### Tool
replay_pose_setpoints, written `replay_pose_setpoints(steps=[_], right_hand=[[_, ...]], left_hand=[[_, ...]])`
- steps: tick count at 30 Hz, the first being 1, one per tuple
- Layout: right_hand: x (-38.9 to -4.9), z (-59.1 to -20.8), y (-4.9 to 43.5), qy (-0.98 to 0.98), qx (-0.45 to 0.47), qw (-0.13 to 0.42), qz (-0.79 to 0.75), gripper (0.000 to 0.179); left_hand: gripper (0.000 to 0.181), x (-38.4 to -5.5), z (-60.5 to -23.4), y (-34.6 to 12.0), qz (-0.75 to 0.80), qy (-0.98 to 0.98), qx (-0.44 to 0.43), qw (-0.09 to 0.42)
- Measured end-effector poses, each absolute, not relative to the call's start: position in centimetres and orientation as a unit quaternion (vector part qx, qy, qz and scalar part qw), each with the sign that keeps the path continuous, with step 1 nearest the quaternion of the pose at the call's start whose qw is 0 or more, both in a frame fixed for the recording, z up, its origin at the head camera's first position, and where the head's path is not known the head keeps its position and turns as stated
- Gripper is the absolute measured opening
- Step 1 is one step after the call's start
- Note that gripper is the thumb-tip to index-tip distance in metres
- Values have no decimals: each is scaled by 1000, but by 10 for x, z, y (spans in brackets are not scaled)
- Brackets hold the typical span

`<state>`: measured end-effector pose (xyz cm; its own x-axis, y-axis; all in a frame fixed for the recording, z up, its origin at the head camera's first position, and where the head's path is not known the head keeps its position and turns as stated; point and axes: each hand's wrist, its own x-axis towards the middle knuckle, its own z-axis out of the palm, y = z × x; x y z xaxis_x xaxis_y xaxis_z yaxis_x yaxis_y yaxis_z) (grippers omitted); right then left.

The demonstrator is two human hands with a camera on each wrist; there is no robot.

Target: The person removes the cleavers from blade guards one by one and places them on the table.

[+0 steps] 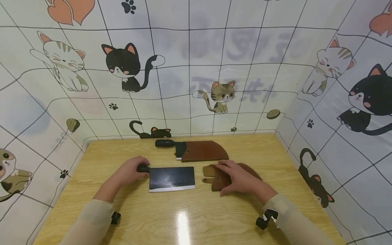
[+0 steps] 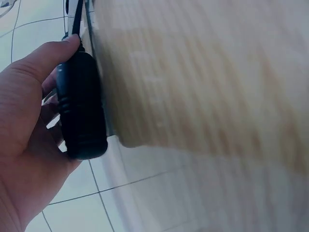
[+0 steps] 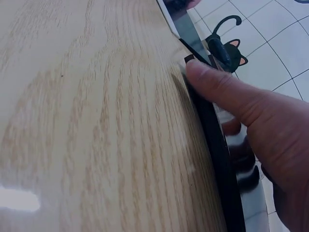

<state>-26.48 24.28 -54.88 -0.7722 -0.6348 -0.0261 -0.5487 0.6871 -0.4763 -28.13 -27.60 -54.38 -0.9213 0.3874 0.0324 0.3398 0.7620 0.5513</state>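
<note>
A cleaver with a dark rectangular blade [image 1: 171, 178] and a bright lower edge lies left of centre in the head view. My left hand [image 1: 130, 173] grips its black handle [image 2: 83, 106], thumb near the blade end in the left wrist view. To the right is a brown leather sheath [image 1: 216, 183] with a tan flap and strap [image 1: 209, 180], its strap end facing the blade. My right hand [image 1: 240, 178] spans the sheath from above and grips it, thumb at the near edge and fingers at the far edge. A gap separates blade and sheath.
Behind them lies a second knife in a brown sheath [image 1: 203, 151], its black handle [image 1: 164, 143] pointing left. The wooden table [image 1: 147, 217] meets cat-printed wall sheeting [image 1: 177, 78] at the back and sides. A wrist camera [image 1: 267, 218] sits on the right sleeve.
</note>
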Motion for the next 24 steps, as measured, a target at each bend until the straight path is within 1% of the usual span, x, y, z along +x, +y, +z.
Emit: replay_pose_setpoints(steps=[7, 13, 18, 24], right_hand=[[-269, -544, 239, 916, -319, 55, -236, 94], [-278, -538, 229, 916, -336, 22, -221, 87], [-293, -533, 217, 910, -349, 7, -224, 80], [-321, -529, 196, 910, -350, -8, -222, 71]], left_hand=[[29, -282, -538, -269, 314, 926, 206, 40], [27, -289, -534, -260, 330, 920, 208, 28], [29, -303, -531, -248, 313, 924, 218, 23], [32, -328, -526, -232, 304, 924, 231, 20]])
